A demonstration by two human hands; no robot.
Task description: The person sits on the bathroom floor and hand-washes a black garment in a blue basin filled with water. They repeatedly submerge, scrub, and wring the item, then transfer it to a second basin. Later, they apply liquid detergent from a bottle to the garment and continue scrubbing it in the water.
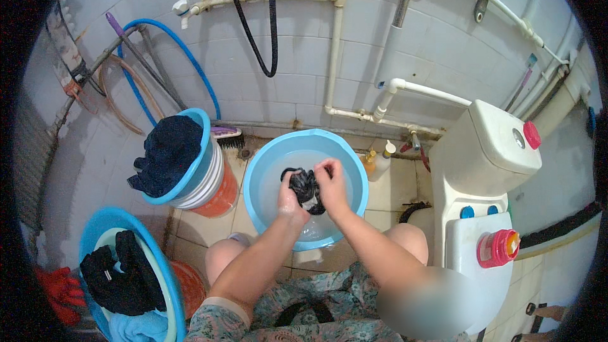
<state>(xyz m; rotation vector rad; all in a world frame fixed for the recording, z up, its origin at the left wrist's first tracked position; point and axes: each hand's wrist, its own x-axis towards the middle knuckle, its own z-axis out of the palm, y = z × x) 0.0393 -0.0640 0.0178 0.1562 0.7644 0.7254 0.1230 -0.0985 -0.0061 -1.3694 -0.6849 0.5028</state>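
A bundled black wet garment [306, 185], with a small pale patch, is between my two hands over the light-blue basin [360, 183]. My left hand [291, 200] is closed round the garment's left side. From the other side my right hand [332, 185] grips it, with fingers curled in at its upper edge. Cloudy water [297, 157] fills the basin, with some suds near its close side. Which garment it is cannot be made out, as it is crumpled and partly covered by my fingers.
Left stand a bucket [223, 180] topped by a basin of dark clothes [170, 152] and a nearer blue tub [104, 221] holding black clothes and a light-blue cloth. Bottles [382, 163] sit right of the basin, beside a toilet [443, 183] bearing a pink-red jar [495, 250]. Pipes [335, 44] line the wall.
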